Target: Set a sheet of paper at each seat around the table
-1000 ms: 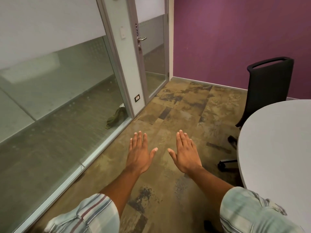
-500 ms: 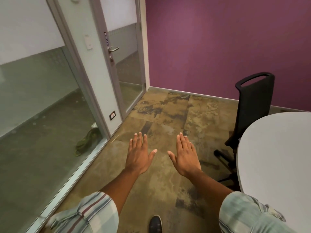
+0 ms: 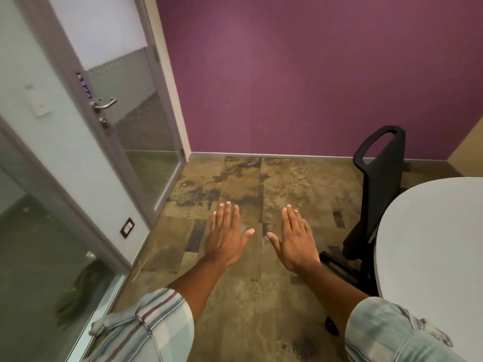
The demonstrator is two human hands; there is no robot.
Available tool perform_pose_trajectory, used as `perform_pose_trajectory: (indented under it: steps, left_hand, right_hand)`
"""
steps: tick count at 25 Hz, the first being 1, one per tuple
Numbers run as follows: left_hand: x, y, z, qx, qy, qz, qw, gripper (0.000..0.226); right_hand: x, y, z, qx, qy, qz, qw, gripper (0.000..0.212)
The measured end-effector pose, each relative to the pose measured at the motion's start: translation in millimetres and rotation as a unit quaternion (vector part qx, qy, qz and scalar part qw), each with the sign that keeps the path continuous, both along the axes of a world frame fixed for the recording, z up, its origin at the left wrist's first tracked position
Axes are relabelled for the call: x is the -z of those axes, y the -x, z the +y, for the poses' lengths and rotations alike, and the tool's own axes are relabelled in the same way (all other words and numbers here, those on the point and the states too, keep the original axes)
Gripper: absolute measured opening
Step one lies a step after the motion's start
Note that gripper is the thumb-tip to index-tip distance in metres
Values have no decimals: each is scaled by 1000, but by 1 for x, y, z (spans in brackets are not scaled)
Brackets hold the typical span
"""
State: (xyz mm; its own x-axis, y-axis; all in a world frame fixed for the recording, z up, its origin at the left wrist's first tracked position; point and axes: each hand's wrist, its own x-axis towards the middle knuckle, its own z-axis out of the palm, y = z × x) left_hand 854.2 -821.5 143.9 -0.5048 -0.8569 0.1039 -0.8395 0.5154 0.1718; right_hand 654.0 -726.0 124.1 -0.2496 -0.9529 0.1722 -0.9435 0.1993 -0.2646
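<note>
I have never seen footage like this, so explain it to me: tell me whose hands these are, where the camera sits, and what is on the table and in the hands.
There is no machine here. A person wears a camera on the head, looking forward and down, so you see their own arms. The left hand and right hand are stretched out flat, fingers open, holding nothing. To the right is the curved edge of a pale table; the part in view is bare, with no paper visible. A black chair stands beside it. A glass door is to the left.
</note>
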Motion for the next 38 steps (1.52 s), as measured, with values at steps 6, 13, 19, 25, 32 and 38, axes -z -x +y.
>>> perform_pose_trajectory:
  steps: [6,13,19,25,32,38]
  left_hand:
    - [13,92,-133,32,-3,-12,999,88]
    - [7,213,-280,51,6,-20,998,89]
    - [-11,323,-387,98,27,0,995,91]
    - [-9,445,-508,147,29,25,988,95]
    - [2,609,-645,243,24,22,969,93]
    - [-3,738,-700,316,20,17,948,95]
  right_hand:
    - [15,86,-121,36,-5,-10,999,88]
    - [5,201,-260,69,1,-22,997,87]
    - [-20,295,-357,106,16,-18,994,87]
    - [-22,408,-452,163,39,-5,986,86]
    - [-9,546,-554,253,27,8,967,88]
    - [-6,647,-591,325,25,-8,945,91]
